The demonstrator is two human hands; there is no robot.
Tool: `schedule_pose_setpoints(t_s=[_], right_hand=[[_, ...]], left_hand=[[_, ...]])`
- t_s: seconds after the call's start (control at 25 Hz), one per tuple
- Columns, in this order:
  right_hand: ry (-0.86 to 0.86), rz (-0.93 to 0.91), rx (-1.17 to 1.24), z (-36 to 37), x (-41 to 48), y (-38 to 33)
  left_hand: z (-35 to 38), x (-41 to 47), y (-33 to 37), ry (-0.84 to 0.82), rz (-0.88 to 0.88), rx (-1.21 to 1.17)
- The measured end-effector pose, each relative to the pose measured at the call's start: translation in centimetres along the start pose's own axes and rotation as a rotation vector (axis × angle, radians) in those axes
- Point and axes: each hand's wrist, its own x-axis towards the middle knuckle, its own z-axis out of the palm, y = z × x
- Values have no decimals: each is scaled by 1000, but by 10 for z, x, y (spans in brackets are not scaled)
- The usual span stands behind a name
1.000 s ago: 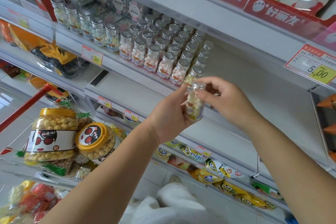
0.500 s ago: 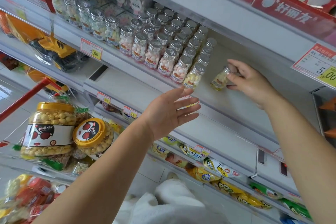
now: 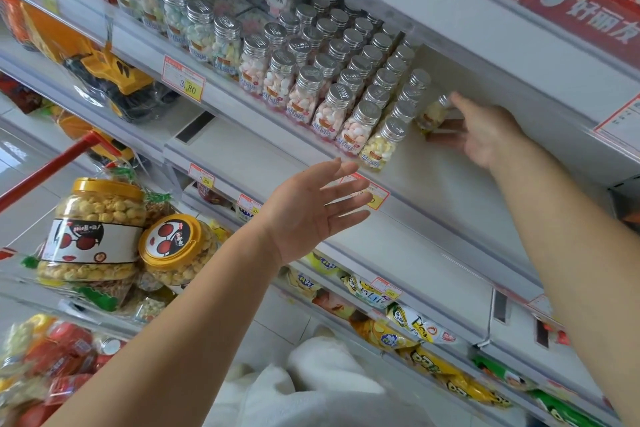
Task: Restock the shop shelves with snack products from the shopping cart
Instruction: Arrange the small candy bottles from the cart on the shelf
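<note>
Shop aisle; white shelf (image 3: 436, 191) carries rows of silver-capped candy bottles (image 3: 332, 80). Right arm stretched up toward 1 o'clock. Right hand (image 3: 485, 135) at lone bottle (image 3: 431, 114), index fingertip by cap. Motion blur: cannot tell whether grasping or released. Bottle tilted, just at 3 o'clock of rows. Left hand (image 3: 311, 208) empty, fingers straight and spread, hovering before shelf edge at 6 o'clock of rows. Cart (image 3: 45, 170) with popcorn jars (image 3: 93, 229) at 8 o'clock.
</note>
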Motion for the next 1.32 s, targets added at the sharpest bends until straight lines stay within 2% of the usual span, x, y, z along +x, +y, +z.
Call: schedule_pose_setpoints(t_s=[0.4,0.6,0.68,0.76,0.84,0.92,1.08,1.2,1.32], right_hand=[[-79,0,-175,31,33,-29],[1,-3,-169,31,37,-23],[160,-148,-225,27,28,-16],[305,-423,-357,29,-11,-5],[327,-669,-385,37,-66,20],[178,-804,-338,55,-119,48],[-209,-827,-383,115,-179,115],[-511,-712,-430,164,-194,158],[-871,-549,-662,212,-213,199]], left_hand=[[-33,-4,-12,15,6,-125],[-40,-9,-13,27,15,-127],[-44,-14,-14,32,13,-126],[-51,-23,-13,53,20,-138],[-64,-35,-14,101,52,-153],[-83,-46,-16,203,87,-183],[-145,-84,-41,517,138,-288],[-190,-132,-79,775,188,-436],[-226,-198,-117,994,210,-571]])
